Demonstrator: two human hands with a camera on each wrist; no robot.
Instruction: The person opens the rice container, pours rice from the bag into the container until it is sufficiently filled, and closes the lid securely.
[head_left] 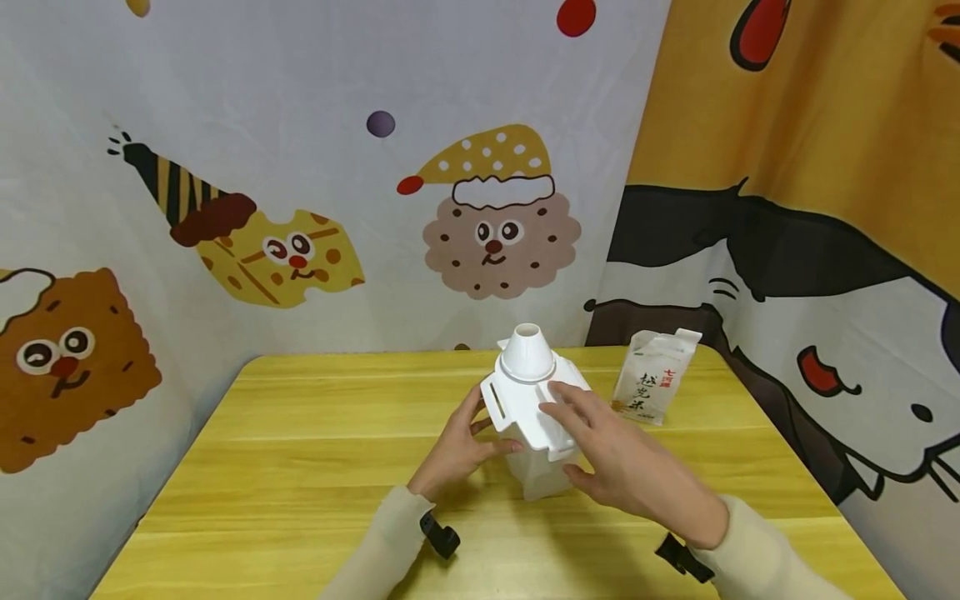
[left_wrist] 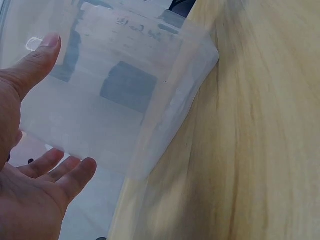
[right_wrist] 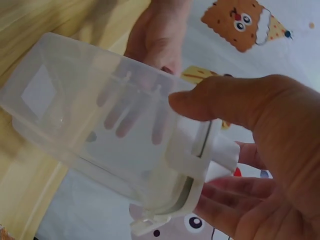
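A translucent plastic storage container (head_left: 542, 472) with a white lid (head_left: 536, 415) stands on the table in front of me. On the lid sits a white cone-shaped spout (head_left: 527, 354), its narrow round opening facing up. My left hand (head_left: 467, 443) holds the container's left side, thumb on the near face and fingers round the other side; they show through the plastic (right_wrist: 75, 107) in the right wrist view. From the right, my right hand (head_left: 611, 450) reaches over the lid with its fingers extended onto the top. Its thumb (right_wrist: 215, 100) lies by the lid's edge in the right wrist view.
A white rice bag (head_left: 654, 379) with red and black lettering stands upright at the table's back right, behind the container. The wooden table (head_left: 315, 475) ends at a cartoon-printed curtain (head_left: 300, 100) behind and to the right.
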